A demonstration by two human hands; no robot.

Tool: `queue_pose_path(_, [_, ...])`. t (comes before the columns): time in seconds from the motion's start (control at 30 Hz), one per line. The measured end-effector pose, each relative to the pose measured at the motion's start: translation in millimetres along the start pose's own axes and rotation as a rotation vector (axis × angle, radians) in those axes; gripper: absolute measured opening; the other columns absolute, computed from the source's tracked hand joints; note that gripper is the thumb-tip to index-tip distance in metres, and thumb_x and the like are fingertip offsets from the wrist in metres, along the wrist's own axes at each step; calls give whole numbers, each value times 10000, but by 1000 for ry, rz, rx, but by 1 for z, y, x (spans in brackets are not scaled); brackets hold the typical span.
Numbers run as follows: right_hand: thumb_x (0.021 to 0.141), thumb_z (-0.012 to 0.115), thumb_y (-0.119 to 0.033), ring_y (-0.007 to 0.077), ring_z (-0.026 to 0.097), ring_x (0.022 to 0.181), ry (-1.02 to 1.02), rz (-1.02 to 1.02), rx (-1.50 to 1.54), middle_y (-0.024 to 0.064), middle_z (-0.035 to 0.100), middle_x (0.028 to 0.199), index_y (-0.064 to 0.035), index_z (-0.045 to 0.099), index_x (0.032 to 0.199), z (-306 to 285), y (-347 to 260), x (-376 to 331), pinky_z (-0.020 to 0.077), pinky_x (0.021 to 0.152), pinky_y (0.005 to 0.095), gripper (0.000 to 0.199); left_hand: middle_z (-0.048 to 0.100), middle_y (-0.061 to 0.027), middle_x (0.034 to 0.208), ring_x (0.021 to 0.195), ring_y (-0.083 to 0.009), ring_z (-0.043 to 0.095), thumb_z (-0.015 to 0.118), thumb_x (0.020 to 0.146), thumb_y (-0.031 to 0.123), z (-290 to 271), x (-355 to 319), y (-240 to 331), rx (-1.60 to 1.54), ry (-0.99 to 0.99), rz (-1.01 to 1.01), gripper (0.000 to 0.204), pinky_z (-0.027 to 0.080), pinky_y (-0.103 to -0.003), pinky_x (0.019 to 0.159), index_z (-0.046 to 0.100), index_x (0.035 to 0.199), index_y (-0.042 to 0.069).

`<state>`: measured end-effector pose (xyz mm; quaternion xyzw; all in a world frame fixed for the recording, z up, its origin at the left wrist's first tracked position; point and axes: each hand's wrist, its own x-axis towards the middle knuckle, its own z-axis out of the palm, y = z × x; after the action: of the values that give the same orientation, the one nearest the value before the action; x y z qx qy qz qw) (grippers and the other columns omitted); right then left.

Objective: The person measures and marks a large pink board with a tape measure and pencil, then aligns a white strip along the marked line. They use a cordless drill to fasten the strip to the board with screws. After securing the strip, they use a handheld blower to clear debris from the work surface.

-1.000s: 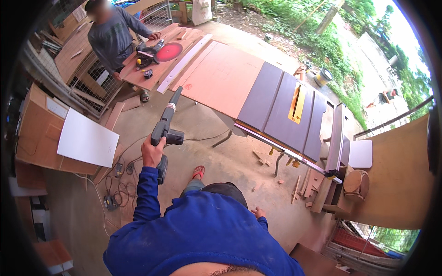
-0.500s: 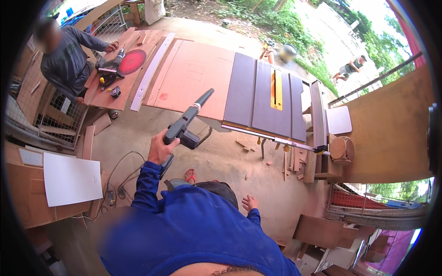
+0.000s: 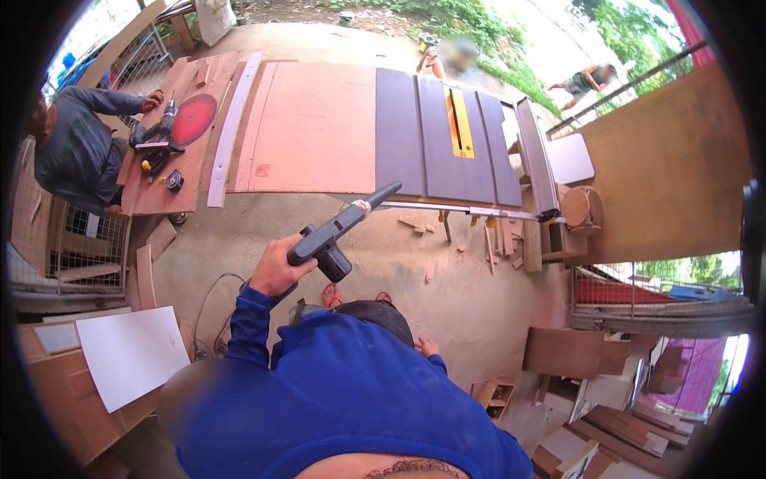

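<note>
My left hand (image 3: 277, 269) is wrapped round the grip of a black cordless blower (image 3: 329, 244). Its long nozzle points up and to the right, the tip in front of the near edge of a table saw (image 3: 407, 136). A yellow throat plate (image 3: 459, 120) with a slot is set in the saw's dark top. Beside my waist hangs my right hand (image 3: 427, 346), its fingers loosely apart with nothing in them; part of it is hidden by my body. A pinkish board (image 3: 315, 132) adjoins the saw top on the left.
At the far left a co-worker (image 3: 76, 152) stands by a wooden bench (image 3: 179, 191) bearing a red disc (image 3: 194, 120), a drill (image 3: 168, 116) and a black power tool. Wood offcuts (image 3: 415, 223) lie under the saw. A white panel (image 3: 132, 355) leans near left; boards (image 3: 562, 351) fill the right.
My view has turned, so the saw and bench sit further left and higher. The blower's nozzle has swung further right and lower. My right hand is drawn closer to my body.
</note>
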<state>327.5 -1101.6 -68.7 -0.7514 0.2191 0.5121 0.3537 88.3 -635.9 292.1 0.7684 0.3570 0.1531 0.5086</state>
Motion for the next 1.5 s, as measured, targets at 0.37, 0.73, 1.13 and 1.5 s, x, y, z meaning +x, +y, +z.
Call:
queue_pose_path(0.37, [932,634,-411,226,714,879,199,-596,-596,111,758,951,-61,726,1090,51,-153,62,560,768,400,395,588,-230,709,637,-393,583,754,789,164,34,6,38,81,-137,66,252,474,-408,615,594,869,-13])
queue_pose_path(0.73, [922,622,-393,385,657,1064,294,-982,-549,228,708,1090,-33,706,1108,78,-319,34,505,959,458,413,575,-224,694,607,-379,559,751,790,167,89,32,64,79,-192,89,260,462,-406,606,577,848,-17])
queue_pose_path(1.13, [969,599,-415,268,653,1023,-119,-483,400,77,683,1096,-84,614,1178,-16,-440,133,527,895,450,392,569,-197,686,595,-325,542,760,786,180,190,94,136,231,-220,5,252,464,-393,611,603,866,0])
queue_pose_path(1.5, [958,588,-371,217,580,979,-532,-281,1038,40,617,995,-151,588,1088,-46,-484,156,473,934,479,255,552,-197,676,571,-299,496,762,797,171,289,129,186,208,-143,-105,264,463,-375,606,595,871,-19])
